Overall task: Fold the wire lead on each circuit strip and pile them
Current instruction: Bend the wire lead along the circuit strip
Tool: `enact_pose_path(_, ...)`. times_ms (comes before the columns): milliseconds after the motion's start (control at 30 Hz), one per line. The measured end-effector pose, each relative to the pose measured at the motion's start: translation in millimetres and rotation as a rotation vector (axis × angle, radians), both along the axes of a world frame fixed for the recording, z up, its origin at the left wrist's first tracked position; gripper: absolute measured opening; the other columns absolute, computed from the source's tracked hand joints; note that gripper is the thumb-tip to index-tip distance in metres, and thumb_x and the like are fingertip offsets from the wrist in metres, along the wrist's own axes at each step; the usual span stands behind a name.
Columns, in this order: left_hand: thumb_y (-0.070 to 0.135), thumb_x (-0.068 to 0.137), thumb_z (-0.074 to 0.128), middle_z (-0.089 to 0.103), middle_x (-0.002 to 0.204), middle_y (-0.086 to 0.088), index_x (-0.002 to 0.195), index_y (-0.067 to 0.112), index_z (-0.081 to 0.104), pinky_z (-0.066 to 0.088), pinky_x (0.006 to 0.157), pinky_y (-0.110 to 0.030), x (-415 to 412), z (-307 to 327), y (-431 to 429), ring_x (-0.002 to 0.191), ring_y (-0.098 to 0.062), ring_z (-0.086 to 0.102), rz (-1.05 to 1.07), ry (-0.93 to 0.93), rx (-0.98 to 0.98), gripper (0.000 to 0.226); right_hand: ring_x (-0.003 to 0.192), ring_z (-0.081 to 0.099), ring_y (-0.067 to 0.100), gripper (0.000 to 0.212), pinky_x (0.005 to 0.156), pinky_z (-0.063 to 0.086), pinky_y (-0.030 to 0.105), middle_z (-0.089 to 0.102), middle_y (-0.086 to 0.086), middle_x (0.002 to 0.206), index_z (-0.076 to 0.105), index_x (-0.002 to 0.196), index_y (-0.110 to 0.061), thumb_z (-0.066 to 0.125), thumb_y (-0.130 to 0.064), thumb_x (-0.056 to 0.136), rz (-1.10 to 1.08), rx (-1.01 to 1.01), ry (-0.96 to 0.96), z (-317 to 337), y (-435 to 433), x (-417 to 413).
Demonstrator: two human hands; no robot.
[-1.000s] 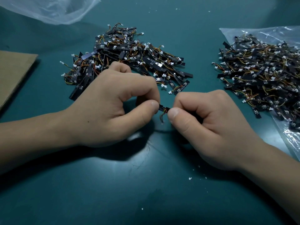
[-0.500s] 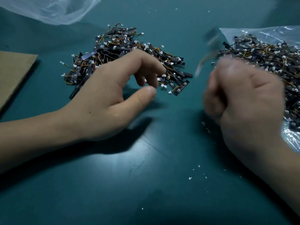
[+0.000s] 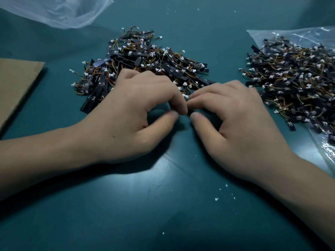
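Dark teal bench [image 3: 163, 205] fills the view, shiny under a light patch in the middle and dotted with small white crumbs [image 3: 216, 198] at the near right. Both forearms come in from the near edge and are cut off by the frame.

The left hand [image 3: 137, 116] and the right hand [image 3: 233, 122] meet fingertip to fingertip at the centre, just near of the left pile. A small white connector [image 3: 185, 96] shows right where the index fingers come together, but whatever strip it belongs to is hidden under the fingers, so its long axis and direction cannot be read. Each grip is narrow, thumb curled close under the fingers; whether either hand actually pinches a strip cannot be told.

Far of the left hand lies the left pile [image 3: 145, 62] of black circuit strips with orange and yellow wire leads and white plugs; the strips point every way, and its near edge is covered by the knuckles. The right pile [image 3: 293, 82] sits on a clear plastic bag [image 3: 326, 153] and runs off the right edge. Pale print marks a few strips, too small to read.

Another clear bag [image 3: 59, 11] is cut off at the far left corner, and a brown cardboard sheet [image 3: 16, 84] leaves the left edge.
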State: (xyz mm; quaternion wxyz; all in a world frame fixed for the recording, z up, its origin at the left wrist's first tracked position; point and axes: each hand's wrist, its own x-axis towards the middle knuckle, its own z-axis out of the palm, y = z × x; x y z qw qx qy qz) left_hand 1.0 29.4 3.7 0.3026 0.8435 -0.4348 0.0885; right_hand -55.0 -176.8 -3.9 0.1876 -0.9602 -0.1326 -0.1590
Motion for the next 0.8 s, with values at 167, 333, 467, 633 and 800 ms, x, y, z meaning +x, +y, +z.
enact_pose_path(167, 0.049, 0.09, 0.057, 0.062, 0.104, 0.017, 0.098, 0.034, 0.066, 0.028, 0.088, -0.046, -0.6, -4.9, -2.7, 0.108, -0.014, 0.052, 0.135, -0.068, 0.147, 0.019, 0.095, 0.065, 0.017, 0.02, 0.087, 0.048, 0.045, 0.073, -0.017, 0.1, 0.074, 0.108, -0.029, 0.063, -0.021, 0.093, 0.06, 0.147, -0.025, -0.7, 0.4, -1.6)
enact_pose_path(333, 0.061, 0.091, 0.052, 0.062, 0.103, 0.018, 0.101, 0.038, 0.067, 0.032, 0.085, -0.053, -1.5, -6.2, -2.8, 0.104, -0.016, 0.052, 0.164, -0.098, 0.163, 0.029, 0.081, 0.071, 0.009, 0.017, 0.076, 0.055, 0.03, 0.076, -0.015, 0.089, 0.078, 0.102, -0.021, 0.068, -0.009, 0.094, 0.133, 0.404, 0.03, 1.7, -3.2, -3.1)
enact_pose_path(467, 0.06, 0.093, 0.048, 0.057, 0.102, 0.017, 0.112, 0.044, 0.062, 0.033, 0.085, -0.052, 0.0, -5.5, -2.8, 0.097, -0.016, 0.049, 0.116, -0.044, 0.17, 0.029, 0.071, 0.071, 0.015, 0.016, 0.068, 0.055, 0.037, 0.076, -0.011, 0.086, 0.077, 0.099, -0.019, 0.068, -0.007, 0.094, 0.162, 0.452, 0.003, 1.6, -4.3, -3.6)
enact_pose_path(633, 0.062, 0.094, 0.047, 0.054, 0.104, 0.017, 0.114, 0.047, 0.067, 0.027, 0.087, -0.045, 1.2, -5.5, -3.3, 0.098, -0.013, 0.048, 0.071, -0.038, 0.211, 0.032, 0.078, 0.068, 0.011, 0.02, 0.071, 0.053, 0.028, 0.072, -0.015, 0.088, 0.075, 0.097, -0.021, 0.065, -0.004, 0.094, 0.132, 0.471, -0.044, 1.3, -5.0, -2.9)
enact_pose_path(800, 0.074, 0.088, 0.054, 0.056, 0.105, 0.02, 0.109, 0.047, 0.07, 0.021, 0.087, -0.039, -0.6, -2.8, -2.4, 0.097, -0.01, 0.049, 0.012, -0.045, 0.211, 0.038, 0.098, 0.058, 0.009, 0.023, 0.091, 0.049, 0.031, 0.063, -0.012, 0.101, 0.073, 0.101, -0.027, 0.069, -0.007, 0.09, 0.016, 0.29, 0.086, -4.3, -6.0, 4.7)
